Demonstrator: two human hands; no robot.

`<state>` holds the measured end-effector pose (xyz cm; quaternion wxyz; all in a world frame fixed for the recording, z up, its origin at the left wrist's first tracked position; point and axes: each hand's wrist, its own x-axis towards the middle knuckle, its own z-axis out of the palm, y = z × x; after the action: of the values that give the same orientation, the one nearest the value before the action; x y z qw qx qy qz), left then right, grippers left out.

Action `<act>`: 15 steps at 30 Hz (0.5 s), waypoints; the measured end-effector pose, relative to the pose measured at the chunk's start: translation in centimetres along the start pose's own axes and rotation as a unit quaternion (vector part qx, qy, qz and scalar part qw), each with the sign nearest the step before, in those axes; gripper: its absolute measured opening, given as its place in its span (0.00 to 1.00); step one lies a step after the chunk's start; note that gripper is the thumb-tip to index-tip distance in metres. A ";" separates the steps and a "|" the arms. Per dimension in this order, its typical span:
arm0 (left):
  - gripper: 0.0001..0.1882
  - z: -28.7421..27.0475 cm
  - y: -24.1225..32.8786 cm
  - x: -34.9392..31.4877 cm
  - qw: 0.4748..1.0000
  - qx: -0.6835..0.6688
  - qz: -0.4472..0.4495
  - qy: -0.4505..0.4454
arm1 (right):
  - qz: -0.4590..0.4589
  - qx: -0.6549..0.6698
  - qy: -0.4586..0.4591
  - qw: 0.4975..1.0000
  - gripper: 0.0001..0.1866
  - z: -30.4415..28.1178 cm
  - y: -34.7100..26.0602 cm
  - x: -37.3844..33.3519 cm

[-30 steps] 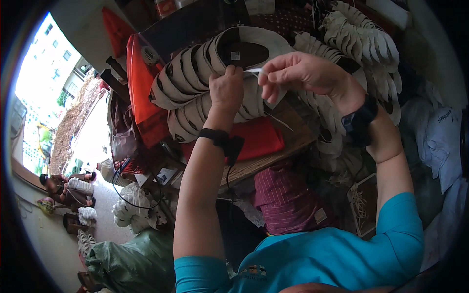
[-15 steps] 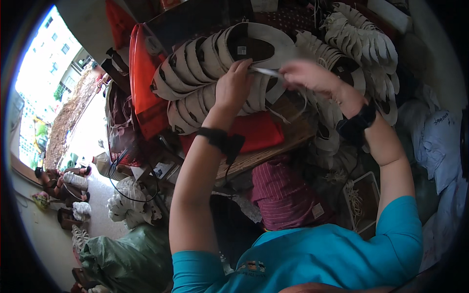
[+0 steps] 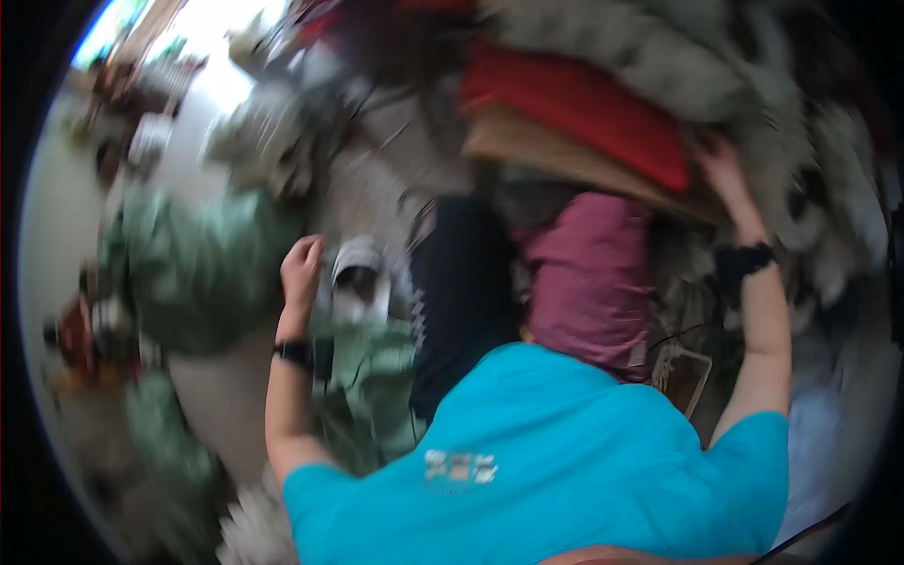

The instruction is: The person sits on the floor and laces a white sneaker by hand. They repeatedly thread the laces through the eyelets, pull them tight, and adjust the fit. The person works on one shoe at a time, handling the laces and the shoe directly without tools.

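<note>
The view is smeared by motion. My left hand is raised at the left, away from the table, with its fingers curled in. Anything inside them is too small or hidden to name. Below it, a dark band circles the wrist. At the upper right, my right hand reaches to the table's corner, beside the red cloth and the pale shoe uppers. Its fingers are too blurred to show whether they grip. The red cloth lies on the wooden tabletop, with the uppers heaped behind it.
A large green sack stands left of my left hand, and another green sack lies lower. Between my hand and my dark-clothed leg is a white thing with a dark opening. A pale-rimmed tray sits by my right arm.
My view has swung down and left. Both hands have left the white strip they held at the stacked uppers; my left moved left and down, my right toward the table's right corner.
</note>
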<state>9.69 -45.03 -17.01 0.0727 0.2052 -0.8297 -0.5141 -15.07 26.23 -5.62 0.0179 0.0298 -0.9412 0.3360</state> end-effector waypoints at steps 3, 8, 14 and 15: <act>0.12 -2.1 -7.1 -5.5 0.989 0.028 -0.136 0.056 | -0.010 -0.198 0.031 0.980 0.29 0.1 4.9 2.7; 0.15 0.3 -17.8 -10.0 0.959 0.066 -0.259 0.100 | -0.026 -0.254 -0.001 0.967 0.14 -0.3 6.2 4.0; 0.23 4.7 -21.2 -6.6 0.914 0.247 -0.294 0.130 | -0.075 -0.223 -0.053 0.971 0.05 -4.6 3.3 -1.5; 0.24 5.0 -20.8 -6.0 0.902 0.271 -0.315 0.114 | -0.060 -0.216 -0.062 0.973 0.04 -4.9 2.6 -2.9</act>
<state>19.00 -46.44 -37.10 -0.0569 0.5251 -0.8149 -0.2388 -12.31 31.47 -3.65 -0.0143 0.1025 -0.9873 0.1209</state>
